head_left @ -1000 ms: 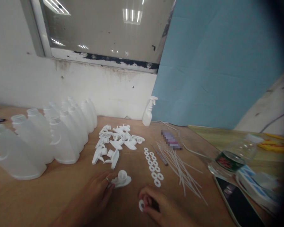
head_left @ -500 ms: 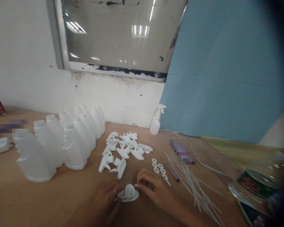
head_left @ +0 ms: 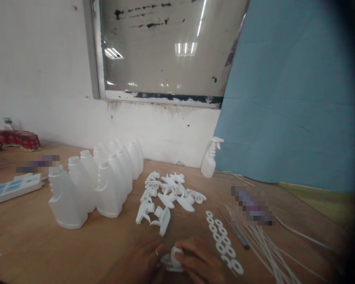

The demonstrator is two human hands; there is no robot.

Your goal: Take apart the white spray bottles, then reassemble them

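At the near edge of view my left hand (head_left: 144, 258), a ring on one finger, is closed on a white trigger spray head (head_left: 174, 268) lying on its side with its round collar facing up. My right hand (head_left: 202, 260) is closed too, its fingertips pressed at that collar. The washer it carried earlier is hidden now. Just beyond lie several more trigger spray heads (head_left: 164, 221) in a loose pile. To the right, flat white ring washers (head_left: 220, 247) lie in two rows.
Several white bottles (head_left: 108, 197) stand at left, near a power strip (head_left: 14, 189). An assembled spray bottle (head_left: 208, 163) stands by the wall. Thin white tubes (head_left: 264, 244) and a slim pointed tool (head_left: 233, 228) lie at right. Red packages (head_left: 17, 138) sit far left.
My right hand has brought a washer from the near right to the spray head's collar, and its fingers now press there. The left hand keeps holding the spray head. The view has swung left.
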